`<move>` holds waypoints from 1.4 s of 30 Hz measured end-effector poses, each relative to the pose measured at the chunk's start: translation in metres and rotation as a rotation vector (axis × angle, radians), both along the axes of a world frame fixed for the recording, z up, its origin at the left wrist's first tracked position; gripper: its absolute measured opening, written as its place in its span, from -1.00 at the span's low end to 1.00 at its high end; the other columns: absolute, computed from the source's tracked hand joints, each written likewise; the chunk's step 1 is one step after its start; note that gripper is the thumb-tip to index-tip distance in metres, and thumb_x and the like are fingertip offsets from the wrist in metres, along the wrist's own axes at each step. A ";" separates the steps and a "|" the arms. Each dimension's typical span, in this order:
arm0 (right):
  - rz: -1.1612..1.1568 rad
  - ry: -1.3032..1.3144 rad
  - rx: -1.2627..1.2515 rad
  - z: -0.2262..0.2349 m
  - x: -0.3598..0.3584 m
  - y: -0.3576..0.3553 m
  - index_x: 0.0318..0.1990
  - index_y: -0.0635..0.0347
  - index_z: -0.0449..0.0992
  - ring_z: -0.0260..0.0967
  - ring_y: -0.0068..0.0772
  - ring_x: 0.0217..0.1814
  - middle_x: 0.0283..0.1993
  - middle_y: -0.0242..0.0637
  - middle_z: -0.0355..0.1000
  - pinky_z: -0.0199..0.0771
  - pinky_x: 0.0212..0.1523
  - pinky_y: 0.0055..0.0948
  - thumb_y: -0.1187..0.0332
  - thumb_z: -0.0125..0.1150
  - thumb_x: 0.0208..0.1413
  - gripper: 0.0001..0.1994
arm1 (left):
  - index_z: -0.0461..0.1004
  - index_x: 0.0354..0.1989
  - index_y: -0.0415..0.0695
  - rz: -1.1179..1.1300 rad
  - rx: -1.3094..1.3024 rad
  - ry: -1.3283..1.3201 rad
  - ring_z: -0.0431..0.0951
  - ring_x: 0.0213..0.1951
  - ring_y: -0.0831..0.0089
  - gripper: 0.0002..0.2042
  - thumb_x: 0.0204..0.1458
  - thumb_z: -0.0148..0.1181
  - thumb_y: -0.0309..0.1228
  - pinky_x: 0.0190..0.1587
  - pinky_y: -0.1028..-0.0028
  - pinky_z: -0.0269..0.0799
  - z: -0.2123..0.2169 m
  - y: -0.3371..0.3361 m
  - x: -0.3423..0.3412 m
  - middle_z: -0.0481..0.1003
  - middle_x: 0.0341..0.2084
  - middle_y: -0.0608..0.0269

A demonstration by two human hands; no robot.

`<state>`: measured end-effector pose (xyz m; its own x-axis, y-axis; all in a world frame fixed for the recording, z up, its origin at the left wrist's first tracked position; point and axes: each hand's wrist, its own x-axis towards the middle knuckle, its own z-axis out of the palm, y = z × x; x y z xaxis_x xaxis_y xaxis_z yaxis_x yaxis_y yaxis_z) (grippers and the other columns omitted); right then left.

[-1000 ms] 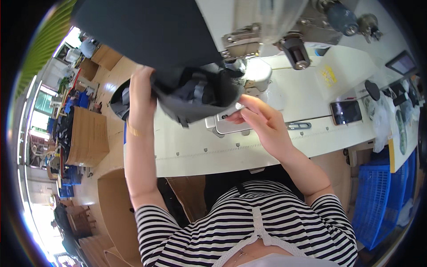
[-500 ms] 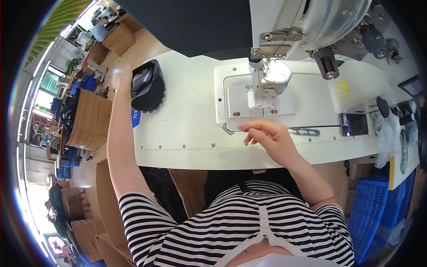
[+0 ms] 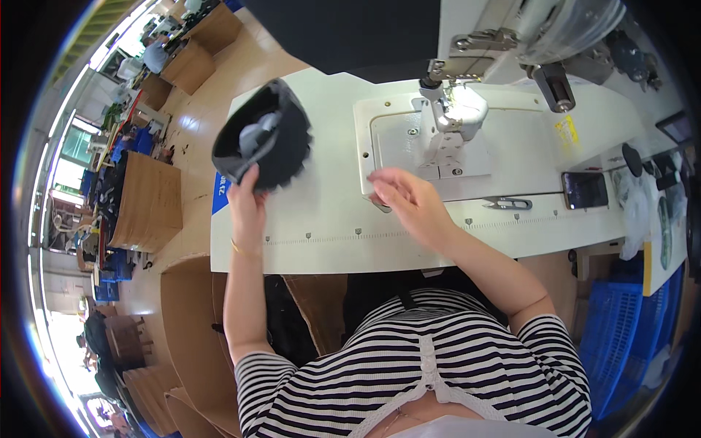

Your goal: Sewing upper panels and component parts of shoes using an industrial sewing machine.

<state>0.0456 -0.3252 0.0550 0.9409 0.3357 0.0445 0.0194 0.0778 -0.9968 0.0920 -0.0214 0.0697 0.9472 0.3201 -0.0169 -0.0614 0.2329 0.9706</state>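
My left hand [image 3: 248, 208] grips the near edge of a black cup-shaped fabric piece [image 3: 292, 146] between thumb and fingers. The piece has a notched edge on its right side and a grey patch inside, and it is tilted at the table's left side. My right hand [image 3: 415, 208] hovers beside the left corner of the sewing machine's bed plate [image 3: 363, 139], fingers loosely bent and seemingly holding nothing. Just beyond it stands the lit needle and presser area of the sewing machine [image 3: 442, 139]. Thread snips [image 3: 509, 204] lie to the right of that hand.
A phone [image 3: 584, 191] rests on the white table [image 3: 321, 212], which has a ruler strip along its front. Overhead hangs the dark machine head [image 3: 350, 36]. Cardboard boxes [image 3: 150, 201] stand at left, blue crates [image 3: 610, 343] at lower right. Another person [image 3: 155, 55] is far off.
My left hand has come back from beyond the table's left edge and taken hold of the black fabric piece, now lifted and tilted. My right hand has shifted slightly left.
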 end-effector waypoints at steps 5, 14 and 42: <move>-0.266 -0.094 0.054 0.011 0.004 0.020 0.11 0.48 0.21 0.45 -0.35 -0.14 -0.11 -0.02 0.44 0.43 -0.14 -0.40 0.14 0.41 -0.10 -0.27 | 0.50 -0.17 -0.36 0.007 0.286 0.032 0.51 -0.27 0.56 -0.78 0.06 0.16 -0.48 -0.25 0.57 0.41 -0.005 -0.103 -0.091 0.55 -0.28 0.22; -0.530 -0.311 -0.034 0.001 0.000 0.000 -0.36 0.31 0.35 0.05 -0.62 -0.60 -0.64 -0.38 0.20 0.13 -0.60 -0.51 0.28 0.21 0.13 -0.75 | 0.46 -0.14 -0.35 -0.081 0.291 -0.186 0.56 -0.31 0.39 -0.78 0.03 0.14 -0.55 -0.33 0.49 0.46 -0.018 -0.135 -0.122 0.54 -0.32 0.09; -0.170 0.172 0.675 0.057 -0.030 -0.047 -0.31 0.25 0.30 0.35 -0.38 -0.71 -0.53 -0.25 0.37 0.38 -0.70 -0.48 0.30 -0.16 0.31 -0.78 | 0.45 -0.32 -0.47 -0.651 -0.075 0.195 0.48 -0.65 0.23 -0.76 0.03 -0.10 -0.51 -0.72 0.41 0.38 0.125 -0.167 -0.063 0.52 -0.51 -0.05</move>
